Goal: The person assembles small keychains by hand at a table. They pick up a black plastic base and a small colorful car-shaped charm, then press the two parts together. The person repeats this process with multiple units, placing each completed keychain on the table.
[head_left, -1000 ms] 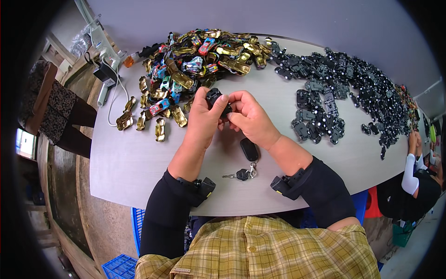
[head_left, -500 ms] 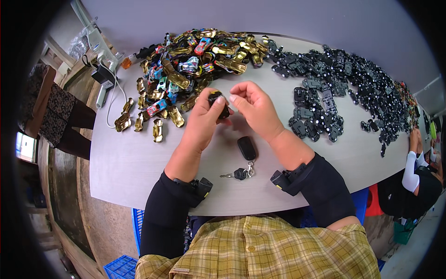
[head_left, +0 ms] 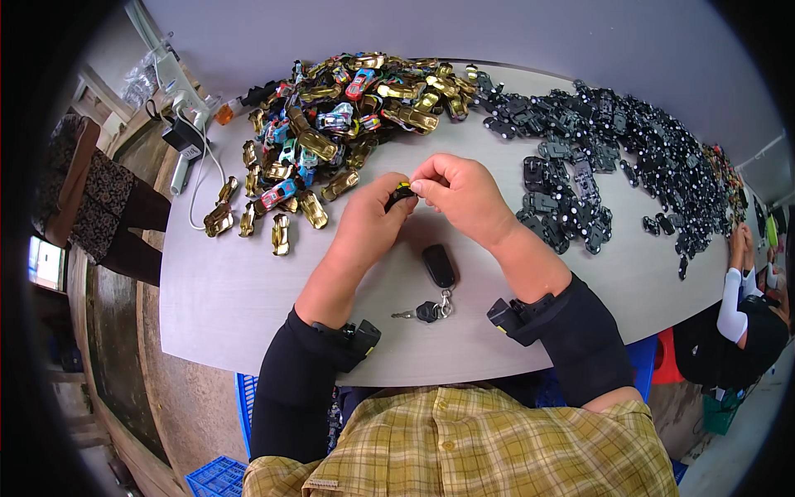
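My left hand point(head_left: 370, 222) and my right hand point(head_left: 464, 195) meet above the grey table point(head_left: 224, 290), both pinching a small black toy-car part point(head_left: 401, 195) with a bit of yellow showing between the fingertips. Behind my left hand lies a heap of gold and coloured toy car bodies point(head_left: 331, 124). To the right of my right hand spreads a pile of black toy car chassis with white wheels point(head_left: 596, 157). A black key fob with keys on a ring point(head_left: 437, 286) lies on the table between my forearms.
A white cable and power adapter point(head_left: 186, 137) sit at the table's far left corner. A person in patterned clothes point(head_left: 91, 199) stands to the left. Another person in a white sleeve point(head_left: 737, 298) works at the right end. Blue crates point(head_left: 219, 476) stand under the table.
Both hands have stayed together on the small part, shifting slightly while the fingers rework their grip. The key fob has not moved.
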`<state>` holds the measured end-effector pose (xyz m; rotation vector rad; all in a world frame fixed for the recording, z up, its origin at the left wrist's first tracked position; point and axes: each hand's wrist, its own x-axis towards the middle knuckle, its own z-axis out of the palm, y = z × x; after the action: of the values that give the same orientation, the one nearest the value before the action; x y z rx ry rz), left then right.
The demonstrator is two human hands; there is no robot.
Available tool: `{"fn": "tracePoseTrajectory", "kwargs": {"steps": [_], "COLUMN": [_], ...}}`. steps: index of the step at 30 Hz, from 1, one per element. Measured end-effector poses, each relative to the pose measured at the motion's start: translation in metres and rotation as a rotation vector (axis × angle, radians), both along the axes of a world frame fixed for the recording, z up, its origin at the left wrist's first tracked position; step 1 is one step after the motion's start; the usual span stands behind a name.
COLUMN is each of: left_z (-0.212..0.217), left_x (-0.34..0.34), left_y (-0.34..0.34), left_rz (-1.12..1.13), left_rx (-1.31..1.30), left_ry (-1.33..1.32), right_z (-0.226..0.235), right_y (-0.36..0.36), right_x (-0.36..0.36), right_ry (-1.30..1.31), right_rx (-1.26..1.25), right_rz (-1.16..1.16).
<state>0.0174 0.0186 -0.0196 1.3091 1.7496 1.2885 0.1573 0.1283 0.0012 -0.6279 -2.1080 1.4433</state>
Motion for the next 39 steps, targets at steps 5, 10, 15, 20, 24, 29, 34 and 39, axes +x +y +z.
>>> {"fn": "tracePoseTrajectory", "kwargs": {"steps": [5, 10, 15, 20, 24, 29, 34, 39], "left_z": [0.004, -0.005, 0.023, 0.042, 0.054, 0.078, 0.068, 0.087], "left_x": [0.003, -0.003, 0.002, -0.034, -0.07, -0.068, -0.065, -0.067], "left_y": [-0.001, 0.002, -0.011, -0.079, -0.177, -0.306, -0.333, -0.25], "left_rz": [0.011, -0.051, -0.095, -0.043, 0.219, 0.393, 0.385, 0.278], "left_rx": [-0.119, -0.254, -0.354, -0.131, -0.207, -0.698, -0.563, -0.463], "left_ry": [0.196, 0.195, -0.234, -0.171, 0.057, 0.314, 0.648, 0.677], "right_z": [-0.007, -0.017, -0.005, 0.03, 0.026, 0.002, -0.007, -0.034], "right_y": [-0.007, -0.011, 0.003, 0.055, 0.09, 0.091, 0.082, 0.036], "right_x": [-0.001, -0.006, 0.003, 0.042, 0.077, 0.059, 0.035, 0.008], "right_ry": [-0.079, -0.189, -0.252, -0.632, -0.973, -1.01, -0.695, -0.199], "right_rx": [0.58, 0.759, 0.63, 0.787, 0.712, 0.766, 0.738, 0.577], "right_rz": [-0.07, -0.059, 0.005, -0.418, -0.491, -0.363, -0.168, 0.079]}}
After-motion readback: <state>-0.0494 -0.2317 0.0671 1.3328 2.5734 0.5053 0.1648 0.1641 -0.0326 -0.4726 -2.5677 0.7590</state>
